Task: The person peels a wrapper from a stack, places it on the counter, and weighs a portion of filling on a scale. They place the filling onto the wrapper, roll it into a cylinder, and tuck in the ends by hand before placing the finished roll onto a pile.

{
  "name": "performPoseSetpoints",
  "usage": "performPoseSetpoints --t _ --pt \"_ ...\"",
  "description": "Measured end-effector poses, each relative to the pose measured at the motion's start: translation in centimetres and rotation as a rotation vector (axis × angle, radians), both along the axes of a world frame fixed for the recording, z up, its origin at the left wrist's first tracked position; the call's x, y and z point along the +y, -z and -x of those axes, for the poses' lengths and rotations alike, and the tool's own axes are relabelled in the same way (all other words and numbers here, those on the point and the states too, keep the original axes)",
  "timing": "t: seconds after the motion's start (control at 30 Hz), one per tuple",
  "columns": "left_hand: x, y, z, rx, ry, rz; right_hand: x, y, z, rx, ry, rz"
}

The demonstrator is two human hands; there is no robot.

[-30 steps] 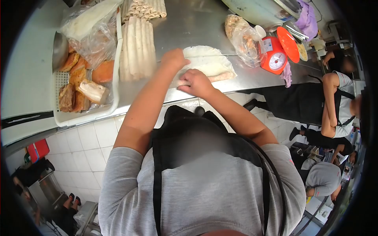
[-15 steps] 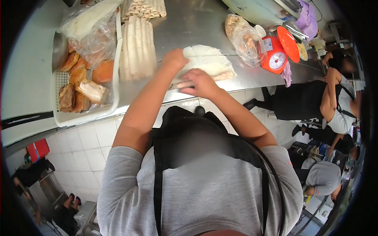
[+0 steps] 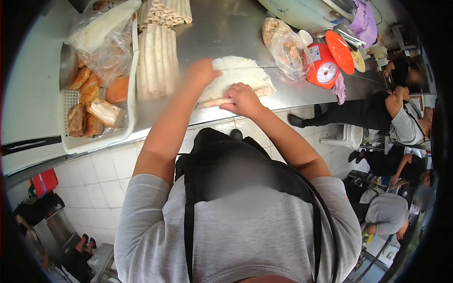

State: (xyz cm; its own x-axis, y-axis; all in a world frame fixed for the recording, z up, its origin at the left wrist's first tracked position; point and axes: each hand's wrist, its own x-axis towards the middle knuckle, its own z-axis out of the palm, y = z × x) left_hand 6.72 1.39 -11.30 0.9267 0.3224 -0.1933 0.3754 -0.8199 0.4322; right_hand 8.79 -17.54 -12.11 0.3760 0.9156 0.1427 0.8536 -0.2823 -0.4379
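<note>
On the steel counter [image 3: 207, 28] lies a thin white sheet [image 3: 238, 70], with a strip of pinkish filling [image 3: 214, 102] along its near edge. My right hand [image 3: 243, 100] is closed round the middle of that strip, thumb on the near side and fingers over the top. At the sheet's left edge rests my left hand [image 3: 203, 73], its fingers bent together; whatever they hold is hidden. Left of it, finished pale rolls [image 3: 155, 61] lie side by side, with more rolls [image 3: 167, 12] stacked behind them.
A white basket [image 3: 133, 94] at the left holds orange-brown meat pieces [image 3: 89, 94] and plastic bags. Right of the sheet are a bag of filling [image 3: 288, 52], a red scale [image 3: 323, 66] and a red plate [image 3: 339, 52]. Several co-workers are at the right.
My right hand has moved right along the near edge and closed on the filling strip. More of the strip shows at its left. The whole view has shifted slightly left.
</note>
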Motion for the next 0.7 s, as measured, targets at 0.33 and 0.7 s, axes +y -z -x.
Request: performPoseSetpoints --t 0.33,0.7 --pt "-0.2 0.5 0.4 -0.060 -0.019 -0.016 1.1 -0.5 1.3 -0.036 -0.013 0.018" --pt "-0.2 0.3 0.2 -0.011 -0.033 0.029 2.9 -1.3 2.6 -0.037 -0.019 0.021"
